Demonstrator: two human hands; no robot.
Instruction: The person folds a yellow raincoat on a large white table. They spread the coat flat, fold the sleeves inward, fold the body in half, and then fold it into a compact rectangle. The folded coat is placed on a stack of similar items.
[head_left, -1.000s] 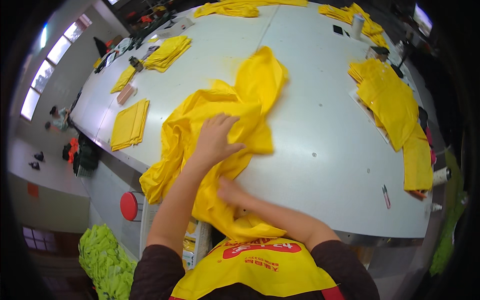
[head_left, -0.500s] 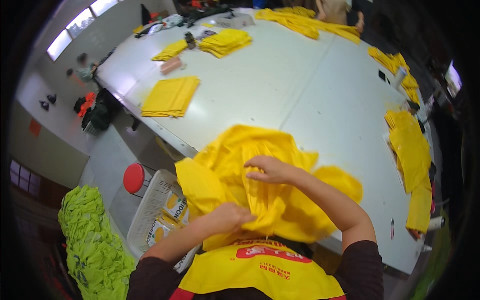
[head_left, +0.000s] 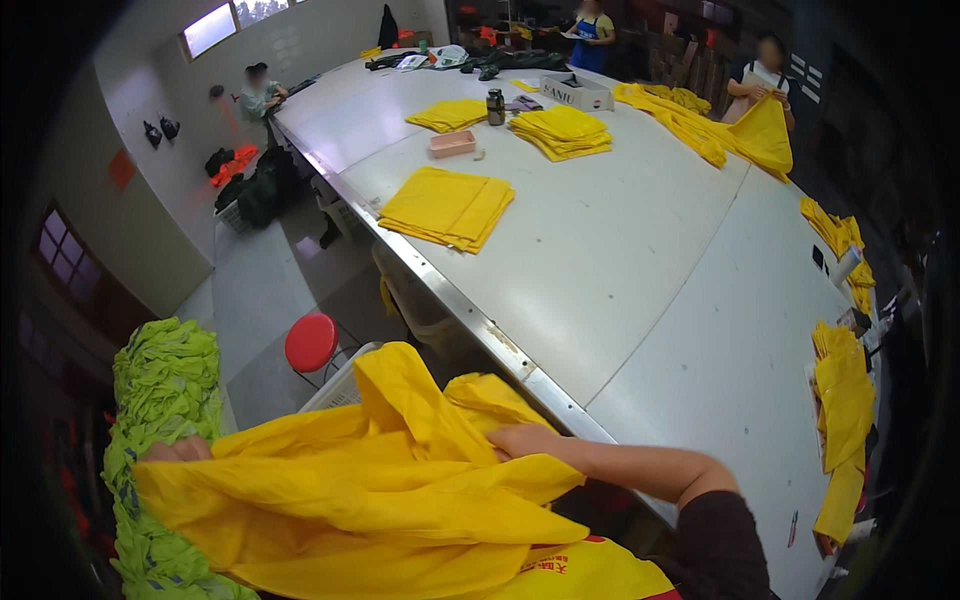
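Note:
A large, loose yellow garment of smooth cloth stretches in folds across the front of me, off the table's near edge. At its far left end, my left hand is closed on the cloth, beside a bright green heap. My right hand is closed on the garment at its right side, near the table edge; some of its fingers are hidden in the folds. Between the hands the cloth hangs slack, and part of it covers a white basket. I wear a yellow apron, partly hidden under the garment.
A red stool stands left of the table, near a pile of green cloth. Folded yellow stacks and a pink tray lie on the table. More yellow garments line its right side. Other people stand at the far edges.
The bunched garment has come off the table toward me and to the left, and is now spread out. My left hand has swung far left with its end; the view has shifted left.

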